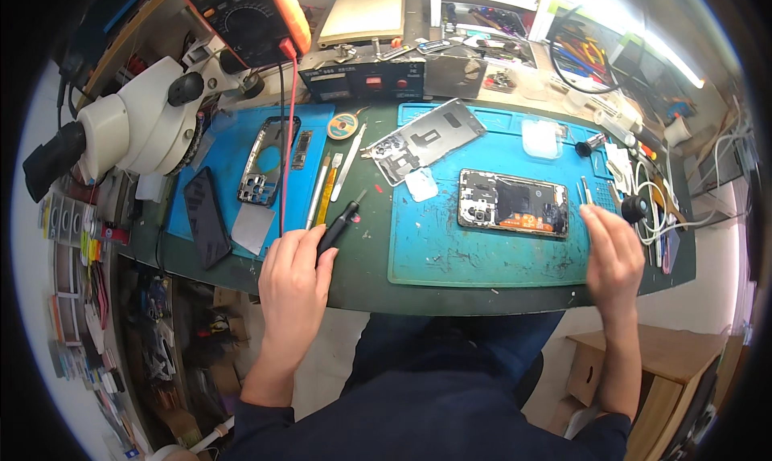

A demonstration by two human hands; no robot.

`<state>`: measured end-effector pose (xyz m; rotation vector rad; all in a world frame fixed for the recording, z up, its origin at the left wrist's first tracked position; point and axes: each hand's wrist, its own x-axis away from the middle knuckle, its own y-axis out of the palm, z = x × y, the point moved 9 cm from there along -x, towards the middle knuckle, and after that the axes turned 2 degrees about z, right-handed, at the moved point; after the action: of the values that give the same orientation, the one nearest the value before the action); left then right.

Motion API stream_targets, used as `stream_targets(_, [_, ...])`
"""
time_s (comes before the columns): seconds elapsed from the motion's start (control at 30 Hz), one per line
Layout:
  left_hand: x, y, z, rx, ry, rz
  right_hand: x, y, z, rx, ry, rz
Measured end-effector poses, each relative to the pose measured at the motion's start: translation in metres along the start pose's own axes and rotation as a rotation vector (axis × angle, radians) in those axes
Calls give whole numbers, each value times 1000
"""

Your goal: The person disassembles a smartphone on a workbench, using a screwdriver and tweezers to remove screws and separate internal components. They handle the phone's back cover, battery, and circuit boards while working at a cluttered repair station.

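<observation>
My left hand [291, 288] is closed on the handle of a black screwdriver [339, 226], its metal shaft pointing away to the upper right. At the right edge of the blue repair mat [434, 260], my right hand [615, 256] pinches a pair of metal tweezers [585, 191], tips upward. Between the hands, nearer the right, an opened smartphone [515, 204] lies on the mat with its inside showing. Neither hand touches it. A grey phone back plate [426, 143] rests behind it, beside a small whitish piece [420, 184].
On the left mat lie a phone frame [259, 172] and a dark phone panel [207, 220], below a white microscope [129, 127]. A multimeter [245, 19] with hanging leads stands behind. A clear box [541, 139] sits at the far right, near white cables [683, 212].
</observation>
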<state>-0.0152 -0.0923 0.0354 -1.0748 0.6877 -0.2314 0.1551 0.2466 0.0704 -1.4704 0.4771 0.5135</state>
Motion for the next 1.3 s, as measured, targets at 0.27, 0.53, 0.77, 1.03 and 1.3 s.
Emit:
stream_targets(0.27, [67, 37, 60, 1371, -452, -488, 11, 4, -149, -450, -241, 254])
stream_targets(0.53, [52, 35, 96, 970, 119, -376, 37, 21, -131, -531, 4, 243])
stream_targets(0.77, [18, 33, 84, 305, 324, 48, 51, 46, -89, -1145, 490, 282])
stream_targets(1.03, [21, 37, 82, 282, 275, 98, 14, 33, -91, -850, 215, 207])
stream_targets(1.3, [26, 34, 80, 287, 274, 108, 21, 34, -77, -1033, 357, 254])
